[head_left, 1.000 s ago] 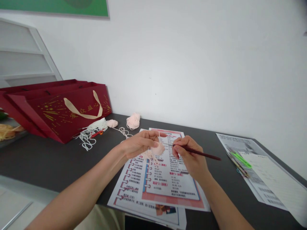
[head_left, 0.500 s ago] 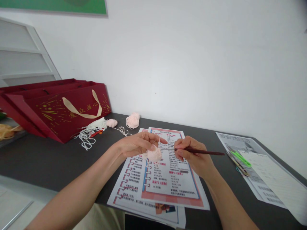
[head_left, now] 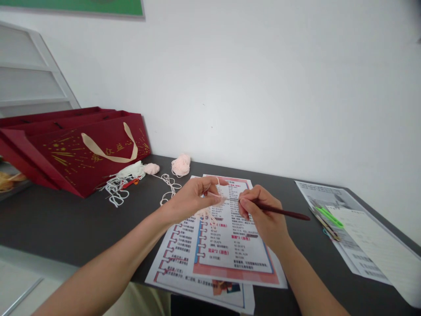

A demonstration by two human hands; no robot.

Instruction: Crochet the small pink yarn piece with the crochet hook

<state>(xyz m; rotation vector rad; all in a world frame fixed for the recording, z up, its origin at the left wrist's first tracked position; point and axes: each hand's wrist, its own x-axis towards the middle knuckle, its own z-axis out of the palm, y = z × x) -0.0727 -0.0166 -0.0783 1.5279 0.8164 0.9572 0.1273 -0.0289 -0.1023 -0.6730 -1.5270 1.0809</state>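
Observation:
My right hand (head_left: 263,216) is closed around the dark brown handle of a crochet hook (head_left: 286,212), its thin tip pointing left toward my other hand. Between thumb and fingers, my left hand (head_left: 192,198) pinches a small pale pink crochet piece (head_left: 205,213), mostly hidden by the fingers. A strand of yarn loops over the left index finger. Loose pink yarn (head_left: 171,186) runs from the table behind toward that hand. Both hands are above printed pattern sheets (head_left: 226,272). Whether the hook's tip is inside a stitch is too small to tell.
Pink yarn balls (head_left: 180,165) and a tangle of white yarn (head_left: 120,182) lie at the back left, beside dark red paper bags (head_left: 82,153). On the right are more papers (head_left: 368,237) with a bright green tool (head_left: 330,217). A white wall (head_left: 263,87) stands behind the table.
My left hand has turned, its thumb coming forward over the crochet piece, which now shows less and hangs lower. The hook's handle tilts down slightly more at its right end.

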